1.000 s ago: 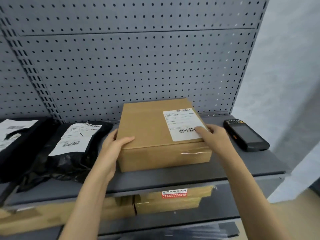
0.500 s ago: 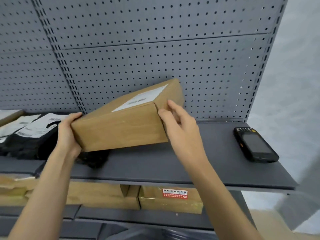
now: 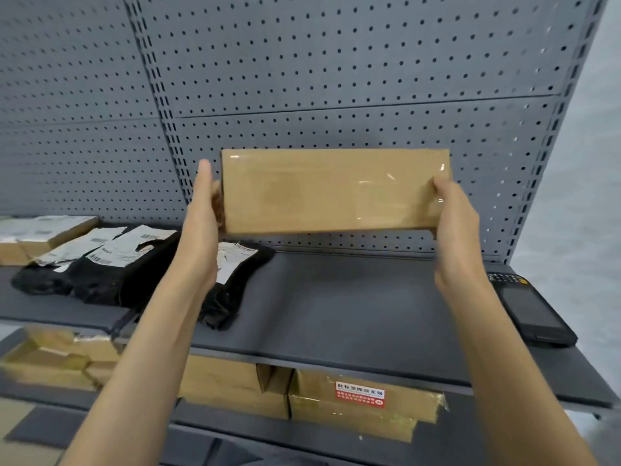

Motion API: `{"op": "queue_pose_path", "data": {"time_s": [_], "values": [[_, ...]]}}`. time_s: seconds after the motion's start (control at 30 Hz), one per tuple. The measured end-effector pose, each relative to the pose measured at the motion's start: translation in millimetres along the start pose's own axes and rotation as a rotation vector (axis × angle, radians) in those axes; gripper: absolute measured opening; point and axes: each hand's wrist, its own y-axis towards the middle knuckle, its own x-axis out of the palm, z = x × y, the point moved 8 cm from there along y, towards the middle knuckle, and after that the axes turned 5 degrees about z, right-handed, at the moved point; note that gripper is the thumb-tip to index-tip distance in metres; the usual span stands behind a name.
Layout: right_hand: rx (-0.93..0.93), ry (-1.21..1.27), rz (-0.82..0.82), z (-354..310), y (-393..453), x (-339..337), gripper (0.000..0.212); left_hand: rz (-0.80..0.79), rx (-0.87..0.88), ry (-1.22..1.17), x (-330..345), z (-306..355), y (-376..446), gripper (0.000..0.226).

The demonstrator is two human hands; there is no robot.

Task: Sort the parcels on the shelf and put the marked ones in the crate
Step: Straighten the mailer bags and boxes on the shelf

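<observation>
A brown cardboard box [image 3: 332, 191] is held up in the air in front of the pegboard, a plain taped side facing me and its label out of sight. My left hand [image 3: 201, 227] presses flat against its left end. My right hand [image 3: 453, 227] grips its right end. Below lies the grey shelf [image 3: 336, 307]. Black mailer bags with white labels [image 3: 141, 264] lie on the shelf to the left. No crate is in view.
A black handheld scanner [image 3: 531, 311] lies at the shelf's right end. More cardboard boxes [image 3: 20, 240] sit at the far left. On the lower shelf are several boxes, one with a red sticker [image 3: 360, 394]. The pegboard wall [image 3: 336, 79] stands behind.
The box rested flat on the shelf with its label up; both hands have lifted it, tipped it and raised it so a plain side faces me.
</observation>
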Motion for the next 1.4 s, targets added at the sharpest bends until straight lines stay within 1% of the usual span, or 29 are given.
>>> {"op": "queue_pose_path", "data": {"time_s": [0.13, 0.17, 0.23, 0.3, 0.47, 0.53, 0.6, 0.67, 0.7, 0.73, 0.77, 0.83, 0.9, 0.97, 1.07, 1.13, 1.17, 1.23, 1.27, 1.33, 1.4], "values": [[0.039, 0.099, 0.022, 5, 15, -8, 0.011, 0.035, 0.169, 0.031, 12, 31, -12, 0.038], [0.056, 0.122, 0.022, 8, 17, -8, 0.011, 0.035, 0.206, 0.055, 14, 37, -13, 0.039], [0.086, 0.154, 0.019, 15, 19, -7, 0.024, 0.029, 0.267, 0.080, 15, 47, -12, 0.049], [0.109, 0.183, 0.028, 20, 19, -7, 0.033, 0.023, 0.302, 0.096, 16, 53, -9, 0.050], [0.168, 0.207, 0.070, 33, 18, -11, 0.041, -0.014, 0.319, 0.069, 21, 49, -7, 0.054], [0.184, 0.214, 0.080, 37, 17, -12, 0.041, -0.016, 0.320, 0.059, 22, 43, -6, 0.054], [0.190, 0.228, 0.086, 40, 17, -13, 0.035, -0.017, 0.302, 0.051, 22, 36, -3, 0.049], [0.185, 0.234, 0.090, 43, 17, -14, 0.027, 0.001, 0.241, 0.022, 18, 25, 1, 0.032], [0.180, 0.244, 0.086, 43, 16, -14, 0.024, 0.016, 0.204, -0.005, 15, 19, 4, 0.028], [0.171, 0.252, 0.078, 44, 16, -14, 0.021, 0.027, 0.176, -0.030, 12, 13, 7, 0.031], [0.160, 0.252, 0.067, 45, 15, -14, 0.018, 0.033, 0.150, -0.049, 9, 6, 10, 0.040], [0.136, 0.234, 0.042, 47, 11, -11, 0.020, 0.049, 0.082, -0.075, 2, -5, 15, 0.058], [0.105, 0.220, 0.035, 47, 5, -8, 0.022, 0.057, -0.010, -0.095, -5, -20, 19, 0.072], [0.039, 0.207, 0.035, 43, -5, -5, 0.019, 0.062, -0.083, -0.125, -12, -37, 21, 0.073], [-0.095, 0.152, 0.064, 38, -26, -2, 0.026, 0.118, -0.109, -0.207, -25, -61, 19, 0.055], [-0.244, 0.092, 0.093, 33, -45, -2, 0.030, 0.171, -0.079, -0.255, -34, -78, 14, 0.038], [-0.323, 0.062, 0.092, 31, -55, 0, 0.033, 0.180, -0.075, -0.281, -37, -87, 12, 0.035], [-0.433, -0.004, 0.066, 32, -70, 5, 0.043, 0.149, -0.091, -0.327, -38, -105, 9, 0.046], [-0.455, -0.038, 0.052, 35, -74, 7, 0.051, 0.127, -0.102, -0.338, -37, -114, 7, 0.049], [-0.444, -0.088, 0.039, 44, -75, 7, 0.065, 0.102, -0.119, -0.324, -37, -125, 6, 0.050], [-0.408, -0.119, 0.032, 57, -72, 3, 0.071, 0.098, -0.130, -0.299, -35, -133, 6, 0.048]]}}
